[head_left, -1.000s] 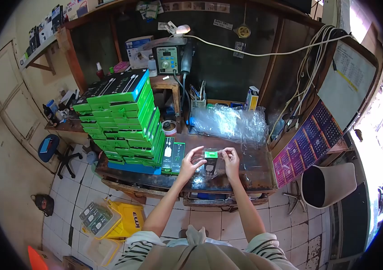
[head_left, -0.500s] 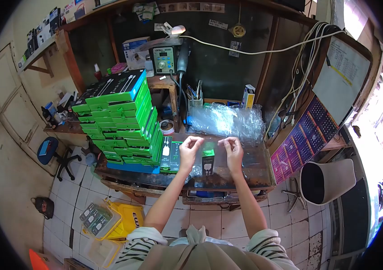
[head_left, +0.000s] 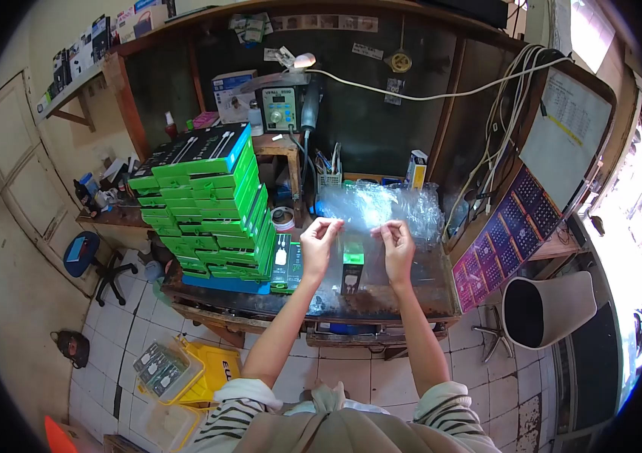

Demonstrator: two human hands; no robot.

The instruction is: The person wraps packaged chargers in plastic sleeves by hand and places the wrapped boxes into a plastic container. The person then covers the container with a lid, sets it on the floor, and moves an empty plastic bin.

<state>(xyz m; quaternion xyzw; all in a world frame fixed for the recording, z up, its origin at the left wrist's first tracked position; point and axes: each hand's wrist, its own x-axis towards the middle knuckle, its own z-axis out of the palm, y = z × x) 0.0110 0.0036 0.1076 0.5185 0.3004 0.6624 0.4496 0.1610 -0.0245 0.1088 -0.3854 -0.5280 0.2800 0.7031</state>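
My left hand (head_left: 319, 243) and my right hand (head_left: 396, 248) are raised over the workbench with fingertips pinched. Between them spans a thin, hazy piece of clear plastic film (head_left: 354, 225), whose edges are hard to make out. Below and between my hands, a small black box with a green top (head_left: 352, 270) stands upright on the bench. Left of my left hand lie flat black-and-green charger boxes (head_left: 282, 260), beside a tall stack of green boxes (head_left: 208, 200). Behind my hands is a heap of shiny clear plastic bags (head_left: 404, 208).
A soldering station (head_left: 279, 109) sits on a small wooden shelf at the back. A pen basket (head_left: 328, 172) and a tape roll (head_left: 282, 218) are nearby. Cables (head_left: 513, 113) hang at right above a chair (head_left: 547, 308). A yellow container (head_left: 211, 368) stands on the floor.
Both hands stay pinched and have shifted slightly, the right one a little further right. The view has tilted a little, and more of the small box's green top shows.
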